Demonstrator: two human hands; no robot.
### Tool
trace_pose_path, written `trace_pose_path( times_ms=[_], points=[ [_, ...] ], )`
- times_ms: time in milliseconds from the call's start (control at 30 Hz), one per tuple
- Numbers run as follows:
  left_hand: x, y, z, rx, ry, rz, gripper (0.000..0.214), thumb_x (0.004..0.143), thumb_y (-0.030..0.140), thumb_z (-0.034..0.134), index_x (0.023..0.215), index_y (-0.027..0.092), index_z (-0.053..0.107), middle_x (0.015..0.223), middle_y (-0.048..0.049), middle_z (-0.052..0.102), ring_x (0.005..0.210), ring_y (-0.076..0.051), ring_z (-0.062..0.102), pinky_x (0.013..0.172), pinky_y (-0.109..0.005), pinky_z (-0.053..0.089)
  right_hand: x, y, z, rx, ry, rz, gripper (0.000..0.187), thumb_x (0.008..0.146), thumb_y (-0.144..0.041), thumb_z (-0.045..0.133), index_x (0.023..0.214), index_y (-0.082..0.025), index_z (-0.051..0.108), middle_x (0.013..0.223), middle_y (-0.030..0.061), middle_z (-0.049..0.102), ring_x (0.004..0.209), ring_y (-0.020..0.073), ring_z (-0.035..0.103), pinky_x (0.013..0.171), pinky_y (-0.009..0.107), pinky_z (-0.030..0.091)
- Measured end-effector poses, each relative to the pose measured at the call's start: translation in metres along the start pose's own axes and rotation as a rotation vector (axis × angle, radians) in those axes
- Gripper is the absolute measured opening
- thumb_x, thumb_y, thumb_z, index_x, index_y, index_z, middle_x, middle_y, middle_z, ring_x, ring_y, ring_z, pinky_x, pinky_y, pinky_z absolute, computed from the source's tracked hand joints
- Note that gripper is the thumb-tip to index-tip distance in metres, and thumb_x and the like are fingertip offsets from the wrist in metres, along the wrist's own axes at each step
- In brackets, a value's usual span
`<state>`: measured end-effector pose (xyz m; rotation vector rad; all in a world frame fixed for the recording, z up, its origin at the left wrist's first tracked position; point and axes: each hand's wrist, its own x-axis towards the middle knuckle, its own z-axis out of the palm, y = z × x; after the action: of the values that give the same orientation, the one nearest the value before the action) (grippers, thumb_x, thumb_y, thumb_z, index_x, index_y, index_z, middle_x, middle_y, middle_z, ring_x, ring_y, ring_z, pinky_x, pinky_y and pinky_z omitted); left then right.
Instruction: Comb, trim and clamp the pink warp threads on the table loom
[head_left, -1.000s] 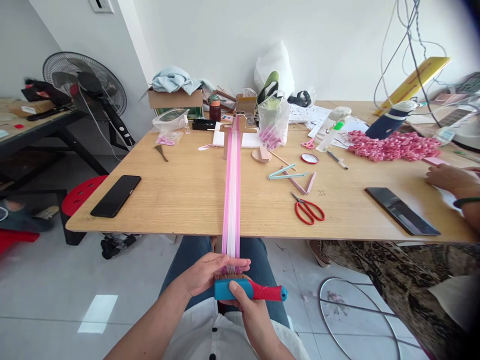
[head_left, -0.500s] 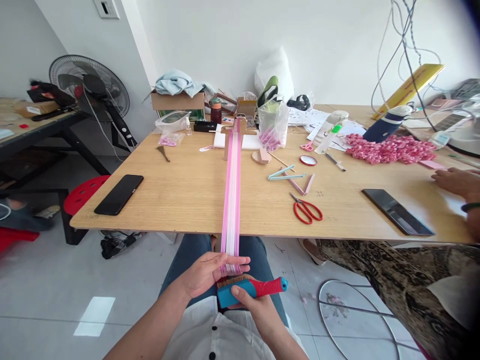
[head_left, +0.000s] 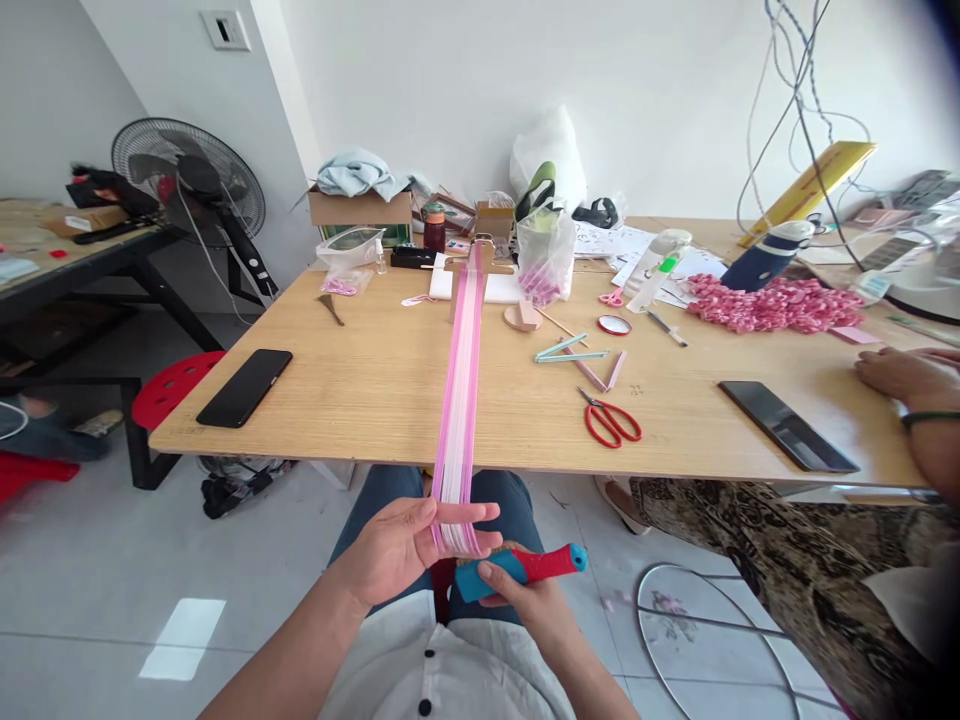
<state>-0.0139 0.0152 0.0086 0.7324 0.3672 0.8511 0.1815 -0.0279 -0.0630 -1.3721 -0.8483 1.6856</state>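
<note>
A long band of pink and white threads (head_left: 465,350) runs taut from a small wooden stand (head_left: 478,258) at the back of the table down to my lap. My left hand (head_left: 401,545) lies under the near end of the band, fingers stretched out, the threads draped over them. My right hand (head_left: 517,590) grips a brush with a blue head and red handle (head_left: 525,568), its bristles against the thread ends just below my left fingers.
On the wooden table (head_left: 375,400) lie a black phone (head_left: 245,387), red scissors (head_left: 609,420), pink and teal sticks (head_left: 581,352), another phone (head_left: 787,425), a heap of pink pieces (head_left: 772,303) and boxes at the back. Another person's hand (head_left: 900,375) rests at the right. A fan (head_left: 187,190) stands left.
My left hand has turned palm-up and lifted the thread ends slightly. The brush has tilted, its red handle rising to the right. The view has shifted a little.
</note>
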Motion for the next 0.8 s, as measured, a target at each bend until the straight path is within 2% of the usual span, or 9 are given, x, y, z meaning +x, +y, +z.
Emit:
trace_pose_path(
  times_ms=[167,267,367,433,567,667,800],
  points=[
    [-0.007,0.012,0.006,-0.009,0.002,0.059,0.038,0.097,0.032,0.042,0.117,0.013,0.068,0.134,-0.0165,0.059,0.111,-0.035,0.064,0.099,-0.053,0.045,0.002,0.004,-0.024,-0.018,0.184,-0.017,0.044,0.059,-0.053,0.081,0.078,-0.015,0.069,0.069,0.004,0.07,0.069,0.0235,0.068,0.062,0.037,0.059],
    [-0.012,0.02,0.008,-0.017,0.002,0.09,0.039,0.097,0.031,0.041,0.118,0.012,0.068,0.134,-0.0157,0.059,0.11,-0.034,0.064,0.098,-0.05,0.047,0.003,0.008,-0.05,-0.029,0.317,-0.054,0.045,0.058,-0.052,0.082,0.079,-0.014,0.071,0.07,0.0044,0.071,0.069,0.0236,0.069,0.064,0.036,0.061],
    [-0.017,0.025,0.006,-0.023,0.014,0.104,0.039,0.097,0.03,0.04,0.119,0.013,0.067,0.136,-0.0149,0.058,0.111,-0.034,0.064,0.096,-0.05,0.049,0.003,0.015,-0.09,-0.014,0.475,-0.037,0.044,0.052,-0.048,0.085,0.076,-0.013,0.071,0.068,0.0059,0.072,0.067,0.025,0.071,0.065,0.037,0.062],
    [-0.019,0.027,0.003,-0.023,0.027,0.116,0.039,0.098,0.029,0.039,0.119,0.013,0.067,0.136,-0.0148,0.058,0.111,-0.035,0.064,0.095,-0.051,0.05,0.0,0.023,-0.121,0.032,0.584,0.03,0.043,0.045,-0.042,0.089,0.07,-0.013,0.068,0.066,0.008,0.072,0.066,0.0284,0.072,0.064,0.038,0.063],
    [-0.021,0.025,-0.002,0.013,0.042,0.111,0.039,0.098,0.028,0.039,0.118,0.011,0.068,0.135,-0.0167,0.058,0.11,-0.035,0.064,0.096,-0.051,0.048,-0.024,0.041,-0.174,0.192,0.868,0.032,0.045,0.038,-0.035,0.089,0.071,-0.017,0.064,0.063,0.0092,0.072,0.063,0.0358,0.072,0.061,0.044,0.064],
    [-0.018,0.022,-0.003,0.091,0.05,0.042,0.04,0.098,0.029,0.039,0.117,0.01,0.068,0.135,-0.0193,0.057,0.112,-0.038,0.062,0.1,-0.054,0.044,-0.045,0.05,-0.187,0.209,0.989,-0.018,0.045,0.046,-0.037,0.084,0.084,-0.021,0.066,0.065,0.0114,0.072,0.07,0.0417,0.072,0.062,0.048,0.064],
    [-0.012,0.016,-0.002,0.18,0.071,-0.051,0.04,0.098,0.031,0.04,0.114,0.01,0.07,0.134,-0.0205,0.058,0.113,-0.038,0.062,0.104,-0.058,0.039,-0.052,0.045,-0.175,0.205,0.996,-0.082,0.049,0.054,-0.041,0.08,0.096,-0.021,0.067,0.078,0.0138,0.075,0.086,0.0443,0.07,0.07,0.05,0.065]
  ],
)
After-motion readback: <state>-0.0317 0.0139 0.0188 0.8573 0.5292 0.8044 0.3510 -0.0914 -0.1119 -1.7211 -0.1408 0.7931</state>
